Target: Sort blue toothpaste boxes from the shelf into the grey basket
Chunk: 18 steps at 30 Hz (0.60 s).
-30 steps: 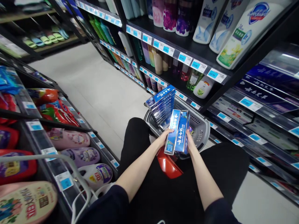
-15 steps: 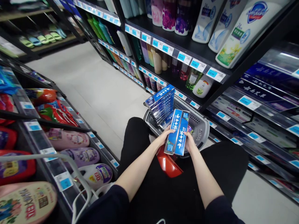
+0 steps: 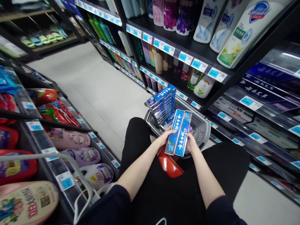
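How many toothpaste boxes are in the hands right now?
2: two blue toothpaste boxes side by side, gripped between the left hand and right hand. More may be hidden underneath.

Bright, even store lighting from overhead, source out of frame. Pale floor (image 3: pixel 93 87) well lit, only soft faint shadows. Shelf recesses and black trousers (image 3: pixel 178 187) go dark, little detail. Glare streak on the upper right shelf edge (image 3: pixel 287 56). Strong wide-angle bending at the edges; big bottles (image 3: pixel 243 31) top right stretched. Centre sharp, left corner slippers (image 3: pixel 25 203) slightly soft.
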{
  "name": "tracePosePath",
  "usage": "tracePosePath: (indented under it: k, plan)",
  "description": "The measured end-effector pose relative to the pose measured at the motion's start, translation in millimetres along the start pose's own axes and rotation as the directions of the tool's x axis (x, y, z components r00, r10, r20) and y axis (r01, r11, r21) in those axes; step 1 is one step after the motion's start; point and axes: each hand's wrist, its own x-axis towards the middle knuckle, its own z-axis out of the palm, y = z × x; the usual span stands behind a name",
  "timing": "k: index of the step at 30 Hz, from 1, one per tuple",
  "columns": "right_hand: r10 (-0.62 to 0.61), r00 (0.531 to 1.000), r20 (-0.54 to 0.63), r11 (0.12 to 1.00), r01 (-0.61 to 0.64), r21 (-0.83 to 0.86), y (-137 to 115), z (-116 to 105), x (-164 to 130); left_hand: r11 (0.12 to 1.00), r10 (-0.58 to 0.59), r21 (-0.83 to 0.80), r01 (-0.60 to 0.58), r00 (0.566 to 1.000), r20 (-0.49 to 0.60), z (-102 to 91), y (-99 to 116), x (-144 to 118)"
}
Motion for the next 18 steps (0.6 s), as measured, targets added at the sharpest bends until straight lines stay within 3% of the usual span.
tracePosePath:
  k: [10,14,18]
  plan:
    - [0.010,0.999,-0.035,0.999,-0.009,0.031,-0.4,-2.7,2.3,0.997,0.056,-0.038,-0.060,0.995,-0.082,4.6,-1.3,0.1]
    - [-0.009,0.979,-0.202,0.998,0.020,0.054,-2.2,-12.4,11.8,0.999,0.041,-0.014,-0.043,0.988,-0.149,1.9,-4.9,2.8]
    - [-0.136,0.901,-0.412,0.990,0.111,-0.084,-10.3,-22.8,18.3,0.999,0.038,0.013,-0.037,0.987,-0.156,-1.0,-8.7,5.2]
